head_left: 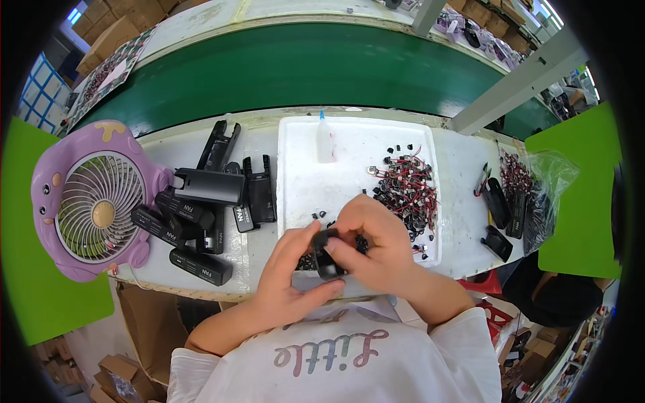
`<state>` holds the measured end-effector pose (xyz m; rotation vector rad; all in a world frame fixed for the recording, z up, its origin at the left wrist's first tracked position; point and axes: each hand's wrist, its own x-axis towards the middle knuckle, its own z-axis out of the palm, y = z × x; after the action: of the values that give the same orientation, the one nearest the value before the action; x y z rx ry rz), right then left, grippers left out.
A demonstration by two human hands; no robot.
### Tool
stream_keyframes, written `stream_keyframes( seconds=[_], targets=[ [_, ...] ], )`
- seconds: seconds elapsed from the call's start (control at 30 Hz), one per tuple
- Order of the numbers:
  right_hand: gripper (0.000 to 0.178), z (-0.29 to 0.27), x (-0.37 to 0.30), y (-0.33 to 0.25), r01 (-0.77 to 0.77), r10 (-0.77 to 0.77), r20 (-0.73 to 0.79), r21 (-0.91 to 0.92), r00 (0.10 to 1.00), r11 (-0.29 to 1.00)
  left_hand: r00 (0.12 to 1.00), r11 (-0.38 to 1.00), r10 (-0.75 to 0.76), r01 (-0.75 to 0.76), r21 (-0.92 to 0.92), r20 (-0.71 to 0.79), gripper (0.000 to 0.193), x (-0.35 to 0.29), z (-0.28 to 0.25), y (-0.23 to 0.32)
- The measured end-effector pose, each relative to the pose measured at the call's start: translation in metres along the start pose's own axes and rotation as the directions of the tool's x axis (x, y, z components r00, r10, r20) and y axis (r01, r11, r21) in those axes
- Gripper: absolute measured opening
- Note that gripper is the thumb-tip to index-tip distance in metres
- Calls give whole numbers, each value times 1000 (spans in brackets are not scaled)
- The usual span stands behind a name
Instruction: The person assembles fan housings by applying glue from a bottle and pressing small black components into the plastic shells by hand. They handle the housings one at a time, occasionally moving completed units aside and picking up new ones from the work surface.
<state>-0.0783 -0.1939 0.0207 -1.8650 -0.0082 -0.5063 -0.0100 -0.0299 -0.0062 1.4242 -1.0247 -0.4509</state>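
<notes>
Over the near edge of a white foam tray (302, 138), my two hands hold a black plastic housing (326, 255) between them. My left hand (285, 265) grips its left side, with the thumb below. From the right, my right hand (379, 245) presses its thumb and fingers at the part's upper right; whether a smaller piece sits in those fingers is hidden. Small black pieces (306, 262) lie in the tray around my hands. Farther right in the tray is a heap of red and black wired connectors (406, 185). A white bottle with a blue tip (325, 142) stands at the tray's back.
Left of the tray lies a pile of black housings (208, 188), beside a purple fan (101, 208). At the right are more black housings (496, 205), wires and a clear plastic bag (547, 195). A green conveyor belt (282, 67) runs behind, with a metal post (517, 80) at its right.
</notes>
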Motion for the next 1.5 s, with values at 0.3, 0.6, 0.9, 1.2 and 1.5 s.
stream_keyframes(
  seconds=[0.3, 0.6, 0.9, 1.2, 1.5],
  targets=[
    [12, -17, 63, 31, 244, -133, 208, -720, 969, 650, 851, 538, -525, 343, -770, 12, 50, -2, -13, 1],
    [22, -24, 104, 60, 364, 130, 418, -879, 899, 308, 862, 341, -487, 335, -878, 140, 52, -5, -21, 3],
    [17, -25, 37, -10, 108, -109, -151, -16, 982, 994, 881, 428, -448, 361, -829, 152, 68, -11, -22, 7],
    [14, -18, 10, -27, -57, 54, 21, 205, 998, 977, 870, 444, -456, 402, -800, 184, 69, -7, -18, 13],
    [13, -14, 12, -26, -41, 39, 19, 183, 999, 982, 875, 459, -449, 401, -793, 183, 70, -8, -18, 11]
  ],
)
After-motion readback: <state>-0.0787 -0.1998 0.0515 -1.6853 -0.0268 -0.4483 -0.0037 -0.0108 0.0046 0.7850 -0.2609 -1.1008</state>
